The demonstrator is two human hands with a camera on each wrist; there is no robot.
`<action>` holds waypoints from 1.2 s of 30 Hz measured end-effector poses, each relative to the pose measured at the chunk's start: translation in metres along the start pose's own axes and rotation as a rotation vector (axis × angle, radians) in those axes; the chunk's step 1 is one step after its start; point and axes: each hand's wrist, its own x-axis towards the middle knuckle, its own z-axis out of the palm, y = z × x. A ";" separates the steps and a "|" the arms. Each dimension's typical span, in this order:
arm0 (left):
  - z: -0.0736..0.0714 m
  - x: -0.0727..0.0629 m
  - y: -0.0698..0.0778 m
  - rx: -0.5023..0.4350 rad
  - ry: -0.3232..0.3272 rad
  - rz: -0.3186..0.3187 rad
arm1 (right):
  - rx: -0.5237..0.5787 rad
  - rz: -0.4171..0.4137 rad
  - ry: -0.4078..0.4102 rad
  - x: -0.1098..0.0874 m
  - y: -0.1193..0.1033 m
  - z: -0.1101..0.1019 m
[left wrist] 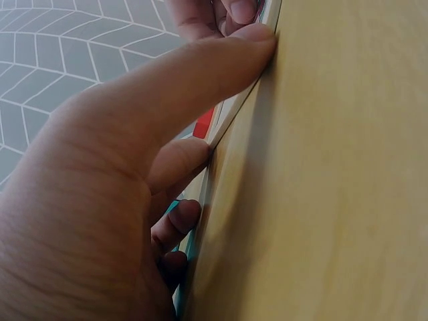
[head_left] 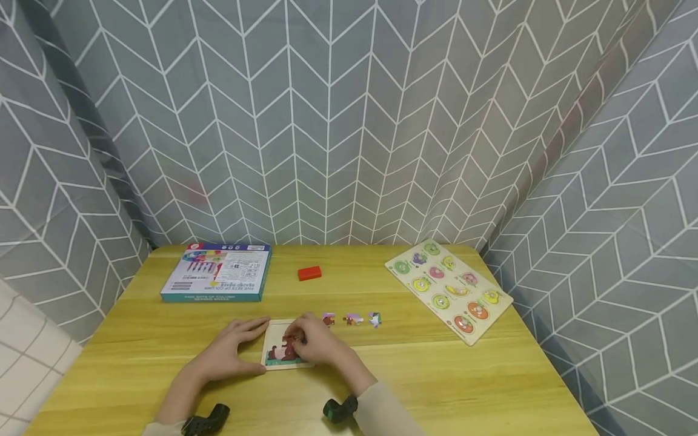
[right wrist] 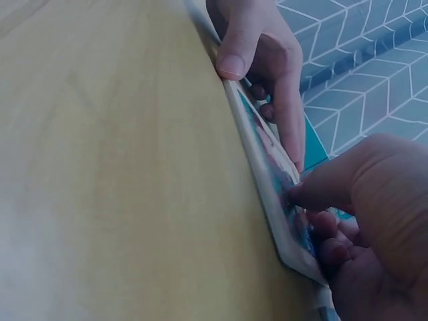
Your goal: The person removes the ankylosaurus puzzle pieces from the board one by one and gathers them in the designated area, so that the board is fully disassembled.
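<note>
Touching the small framed puzzle point(head_left: 275, 333) on the wooden table point(head_left: 447, 387), your left hand point(head_left: 233, 352) spreads thumb and fingers wide along its left side, while your right hand point(head_left: 320, 344) narrows its fingers around a brown piece point(head_left: 290, 342) inside; three loose pieces point(head_left: 354, 319) lie near.

Curtained table nook; kind of building cannot be told. Enclosure: grey curtains point(head_left: 327, 121), white chevron lines, at back and both sides. Furniture: wood-grain table point(head_left: 463, 387). Lower left: pale grid-lined surface point(head_left: 33, 357). Children's-play contents: fruit-picture board point(head_left: 444, 290), printed educational-toy box point(head_left: 212, 275), framed picture puzzle point(head_left: 274, 332).
</note>
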 end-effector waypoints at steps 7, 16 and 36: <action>-0.001 -0.001 0.000 -0.010 -0.006 -0.009 | -0.024 -0.024 0.006 -0.002 0.001 0.002; -0.001 -0.001 0.001 -0.008 -0.005 -0.005 | -0.039 -0.017 -0.045 -0.002 -0.001 -0.004; 0.001 0.001 -0.002 -0.002 0.001 -0.007 | -0.091 0.001 -0.042 -0.003 0.000 -0.003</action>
